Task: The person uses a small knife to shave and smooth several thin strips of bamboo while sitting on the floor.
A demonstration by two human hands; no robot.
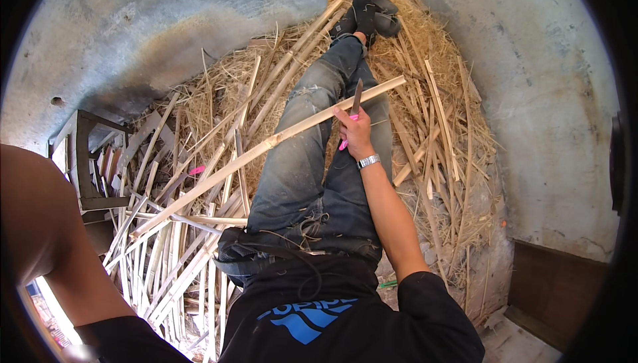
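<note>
My right hand (354,130) is closed around the pink handle of a knife (357,100), whose dark blade points up and away from me. Its thumb side rests against a long split bamboo strip (276,138). That pale strip slants over my thighs, its near end low on the left and its far end beyond my right leg. On the left, my left arm (60,250) is bent and raised at the picture's edge, and its hand lies outside the view.
Many loose bamboo strips (193,273) lie heaped on my left. Straw and shavings (475,137) cover the ground around my outstretched legs, with more strips on the right. A dark frame (83,164) stands at left. Grey walls (538,97) rise on both sides.
</note>
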